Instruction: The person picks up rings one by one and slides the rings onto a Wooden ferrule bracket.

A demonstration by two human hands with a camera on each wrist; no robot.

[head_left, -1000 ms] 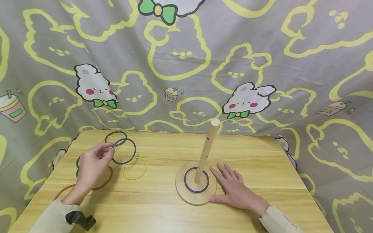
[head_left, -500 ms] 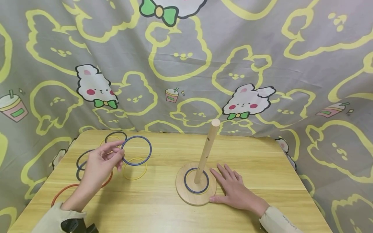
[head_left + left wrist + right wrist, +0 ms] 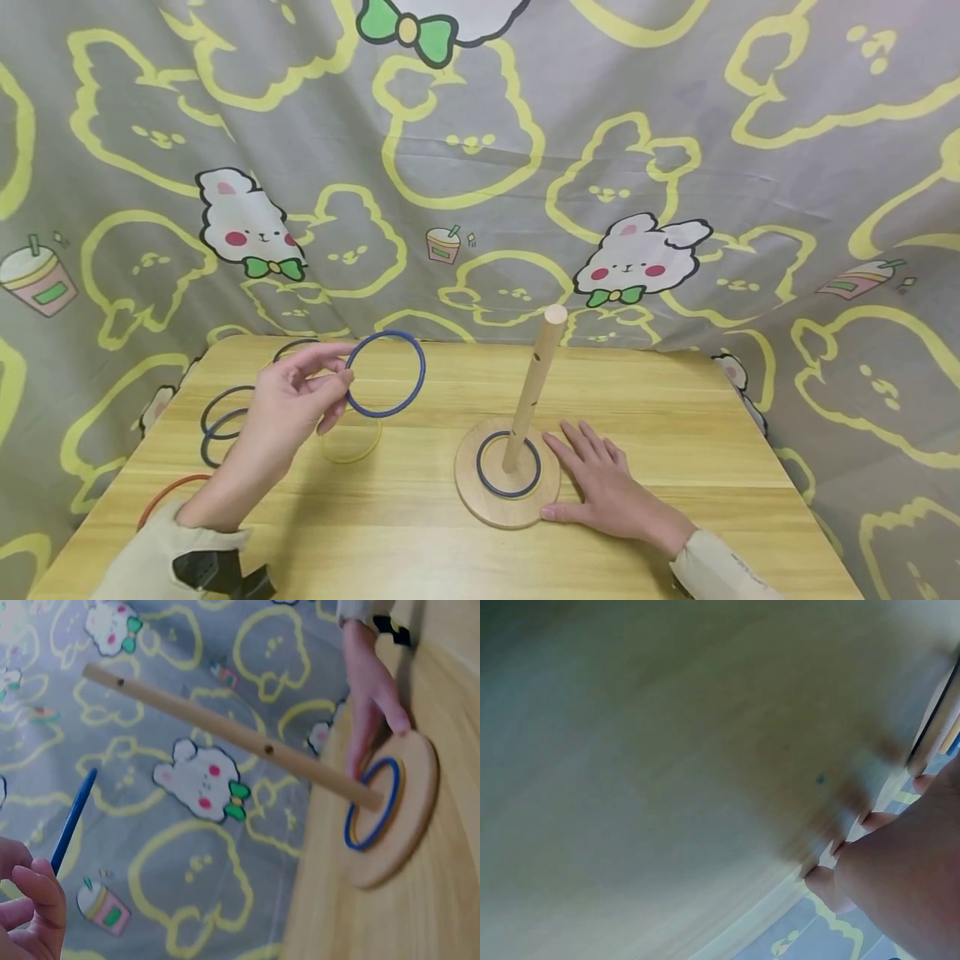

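Note:
My left hand (image 3: 296, 400) pinches a blue ring (image 3: 423, 371) at its left edge and holds it raised above the table. In the left wrist view the same ring appears edge-on beside the fingers. A wooden peg (image 3: 534, 379) stands upright on a round wooden base (image 3: 476, 507). Around its foot lies another blue ring (image 3: 478, 471), with a yellow ring showing just under it. My right hand (image 3: 603, 487) lies spread on the table right of the base, the thumb tip and fingertips at the base's edge.
Left of the base, a yellow ring (image 3: 351, 461) lies partly behind the left hand. Two overlapping dark blue rings (image 3: 204, 421), a red ring (image 3: 167, 490) and a dark ring (image 3: 296, 343) lie farther left, some partly covered. A patterned curtain (image 3: 480, 192) hangs behind the table (image 3: 390, 533).
My left hand has carried the blue ring rightward and upward, away from the other rings and closer to the peg. The right hand has stayed at the base.

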